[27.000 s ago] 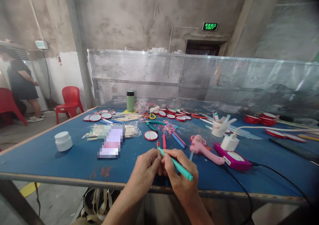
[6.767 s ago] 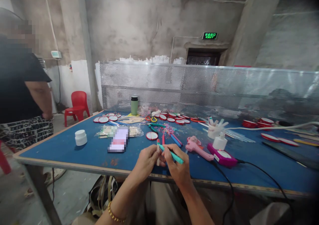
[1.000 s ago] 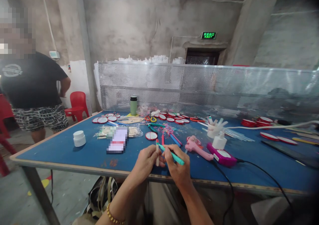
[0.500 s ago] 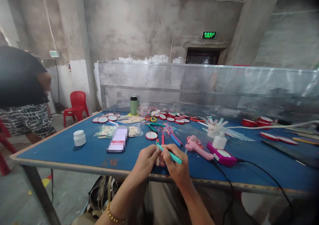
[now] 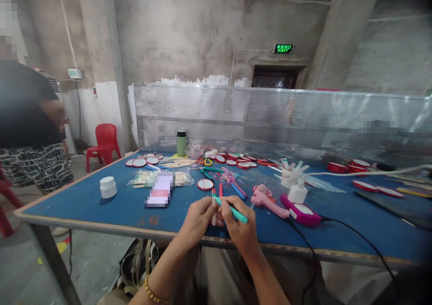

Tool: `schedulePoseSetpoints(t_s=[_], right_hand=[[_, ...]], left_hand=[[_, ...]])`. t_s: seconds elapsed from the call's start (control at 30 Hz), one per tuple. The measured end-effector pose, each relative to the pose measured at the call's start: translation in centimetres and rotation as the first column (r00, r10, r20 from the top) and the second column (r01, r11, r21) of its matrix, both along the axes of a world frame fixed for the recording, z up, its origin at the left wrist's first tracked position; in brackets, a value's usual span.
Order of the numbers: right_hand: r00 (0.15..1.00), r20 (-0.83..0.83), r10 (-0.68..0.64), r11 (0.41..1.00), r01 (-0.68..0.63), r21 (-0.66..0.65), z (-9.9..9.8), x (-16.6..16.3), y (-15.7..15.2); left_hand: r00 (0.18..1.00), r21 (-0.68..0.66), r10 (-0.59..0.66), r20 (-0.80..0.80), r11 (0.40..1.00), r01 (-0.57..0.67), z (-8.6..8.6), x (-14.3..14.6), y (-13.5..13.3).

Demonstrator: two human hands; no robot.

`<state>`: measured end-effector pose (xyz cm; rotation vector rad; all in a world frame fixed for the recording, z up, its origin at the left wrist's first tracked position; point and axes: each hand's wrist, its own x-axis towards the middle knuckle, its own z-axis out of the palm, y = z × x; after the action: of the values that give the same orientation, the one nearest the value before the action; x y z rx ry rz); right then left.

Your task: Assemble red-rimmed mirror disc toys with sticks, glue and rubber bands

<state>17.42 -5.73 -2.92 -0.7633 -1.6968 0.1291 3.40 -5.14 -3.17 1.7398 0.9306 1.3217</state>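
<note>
Near the table's front edge, my left hand (image 5: pixel 200 216) is closed on a flat wooden craft stick (image 5: pixel 213 216), held upright with a red and green coloured top end. My right hand (image 5: pixel 240 221) grips a teal marker pen (image 5: pixel 238 214) like a writing pen, its tip at the stick's upper part. Just beyond my hands lie a red marker (image 5: pixel 221 189), blue markers (image 5: pixel 238 190) and a round red-rimmed disc (image 5: pixel 205 184). Right of my right hand rests a pink hot glue gun (image 5: pixel 270 202).
The blue table (image 5: pixel 131 224) also bears a phone (image 5: pixel 159 190), a white jar (image 5: pixel 108 187), bagged sticks (image 5: pixel 182 177), pliers (image 5: pixel 205 173), a green bottle (image 5: pixel 181 143), a magenta box (image 5: pixel 300 210) with a cable and a white bottle (image 5: pixel 297 191). A person (image 5: pixel 29 111) stands at left.
My hands, the craft stick and the teal marker stay almost in place. The person at left has shifted slightly left and stands more upright.
</note>
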Motion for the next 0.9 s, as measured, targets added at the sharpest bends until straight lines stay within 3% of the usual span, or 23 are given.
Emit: schedulePoseSetpoints(t_s=[0.9], right_hand=[[1.0, -0.012, -0.001, 1.0, 0.001, -0.01, 0.1, -0.1, 0.09]], left_hand=[[1.0, -0.016, 0.013, -0.007, 1.0, -0.013, -0.02, 0.05, 0.01]])
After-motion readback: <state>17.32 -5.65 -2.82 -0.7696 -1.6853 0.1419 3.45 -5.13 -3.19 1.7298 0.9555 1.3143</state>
